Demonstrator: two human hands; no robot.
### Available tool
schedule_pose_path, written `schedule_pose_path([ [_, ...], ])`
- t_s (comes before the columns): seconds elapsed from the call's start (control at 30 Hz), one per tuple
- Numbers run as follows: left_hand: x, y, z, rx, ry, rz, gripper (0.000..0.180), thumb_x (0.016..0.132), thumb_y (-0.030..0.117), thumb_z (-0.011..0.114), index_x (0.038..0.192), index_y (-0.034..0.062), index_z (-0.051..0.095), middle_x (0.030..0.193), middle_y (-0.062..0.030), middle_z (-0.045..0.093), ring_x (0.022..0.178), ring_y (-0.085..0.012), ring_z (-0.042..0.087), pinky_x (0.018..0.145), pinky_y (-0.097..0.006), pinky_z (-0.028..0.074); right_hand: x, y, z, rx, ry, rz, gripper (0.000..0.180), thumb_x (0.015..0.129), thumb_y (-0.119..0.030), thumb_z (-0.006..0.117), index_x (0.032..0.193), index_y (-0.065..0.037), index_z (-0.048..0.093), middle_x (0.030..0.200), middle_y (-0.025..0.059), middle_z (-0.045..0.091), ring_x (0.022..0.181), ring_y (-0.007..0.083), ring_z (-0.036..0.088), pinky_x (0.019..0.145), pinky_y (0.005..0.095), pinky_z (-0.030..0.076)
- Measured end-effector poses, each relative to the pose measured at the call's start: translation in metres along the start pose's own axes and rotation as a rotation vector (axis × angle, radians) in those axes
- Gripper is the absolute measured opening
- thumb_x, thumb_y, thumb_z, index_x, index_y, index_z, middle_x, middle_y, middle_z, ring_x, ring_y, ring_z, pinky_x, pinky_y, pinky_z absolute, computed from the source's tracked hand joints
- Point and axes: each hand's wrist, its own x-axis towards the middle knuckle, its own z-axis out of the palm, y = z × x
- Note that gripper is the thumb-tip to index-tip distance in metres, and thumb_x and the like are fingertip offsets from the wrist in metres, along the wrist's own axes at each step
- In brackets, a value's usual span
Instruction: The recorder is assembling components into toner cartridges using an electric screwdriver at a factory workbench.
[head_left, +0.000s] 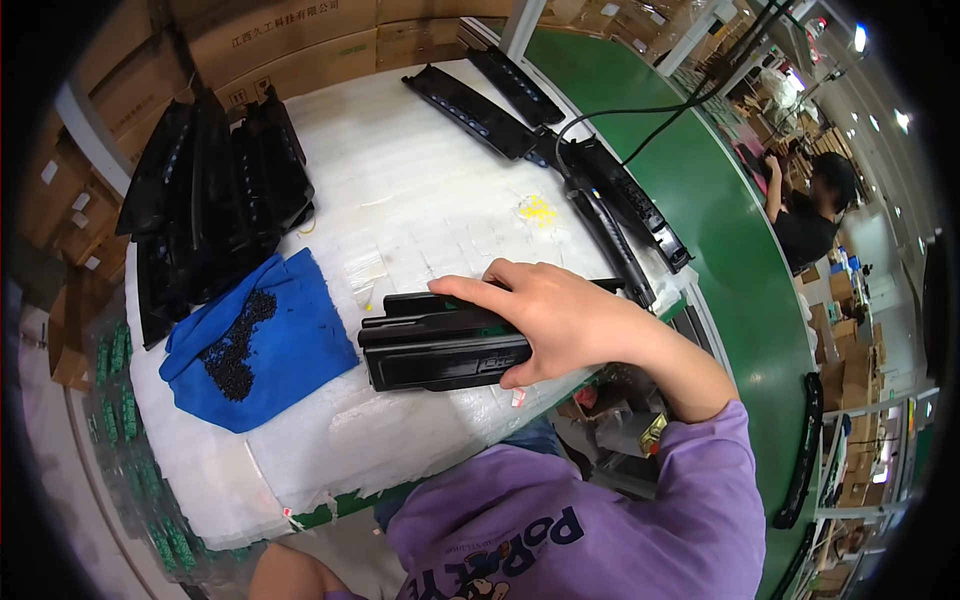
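Note:
My right hand (pixel 545 310) spans a long black plastic part (pixel 440 362) near the table's front edge. Its thumb presses the near side and the fingers reach over the far side. The part has raised ridges along its length, and its right end is hidden beneath my hand. Left of it, a blue cloth (pixel 315 335) lies on the white table covering (pixel 350 150), bearing a heap of tiny black pieces (pixel 232 365), perhaps screws. My left hand is out of sight; only a bit of that arm (pixel 290 572) shows at the lower edge.
Long black parts are piled (pixel 210 190) at the left, and others (pixel 470 112) lie at the far right. A black, corded, stick-shaped tool (pixel 612 240) rests beside them. Yellow bits (pixel 537 210) are scattered mid-table. Beyond a green surface (pixel 740 300), another person (pixel 812 215) sits.

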Motion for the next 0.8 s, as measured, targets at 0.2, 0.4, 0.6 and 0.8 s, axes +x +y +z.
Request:
schedule_pose_path([
  [0.2, 0.000, 0.024, -0.007, 0.282, -0.111, 0.064, 0.038, 0.086, 0.017, 0.053, 0.123, 0.0135, 0.044, 0.124, -0.0049, 0.049, 0.119, -0.0174, 0.039, 0.094, -0.032, 0.031, -0.013, -0.002, 0.004, -0.106, 0.087, -0.087, 0.090, 0.052, -0.024, 0.080, 0.132, -0.020, 0.037, 0.079, 0.0149, 0.056, 0.073, 0.0330, 0.059, 0.062, 0.0390, 0.047],
  [0.4, -0.005, 0.046, -0.023, 0.556, -0.228, 0.140, 0.045, 0.087, 0.022, 0.052, 0.129, 0.0143, 0.038, 0.127, -0.0068, 0.046, 0.120, -0.0219, 0.039, 0.098, -0.034, 0.029, -0.055, 0.001, -0.006, 0.104, 0.246, 0.000, 0.091, 0.049, -0.021, 0.081, 0.130, -0.015, 0.038, 0.095, 0.0190, 0.059, 0.087, 0.0356, 0.059, 0.074, 0.0381, 0.048],
  [0.6, 0.004, 0.056, -0.024, 0.826, -0.378, 0.241, 0.052, 0.088, 0.028, 0.051, 0.135, 0.0152, 0.032, 0.129, -0.0087, 0.044, 0.121, -0.0265, 0.038, 0.103, -0.036, 0.027, -0.176, 0.065, -0.028, 0.522, 0.837, 0.484, 0.110, 0.043, -0.041, 0.087, 0.130, 0.003, 0.036, 0.122, 0.0150, 0.048, 0.115, 0.0239, 0.045, 0.100, 0.0316, 0.030],
  [0.8, 0.005, 0.039, -0.016, 1.373, -0.359, -0.273, 0.054, 0.088, 0.046, 0.040, 0.108, -0.0030, 0.049, 0.107, -0.0158, 0.054, 0.089, -0.0213, 0.057, 0.072, -0.033, 0.045, -0.332, 0.230, -0.038, 1.033, 1.297, 0.831, 0.050, 0.076, -0.025, 0.071, 0.111, 0.005, 0.051, 0.088, 0.0079, 0.063, 0.068, 0.0176, 0.063, 0.064, 0.0290, 0.051],
])
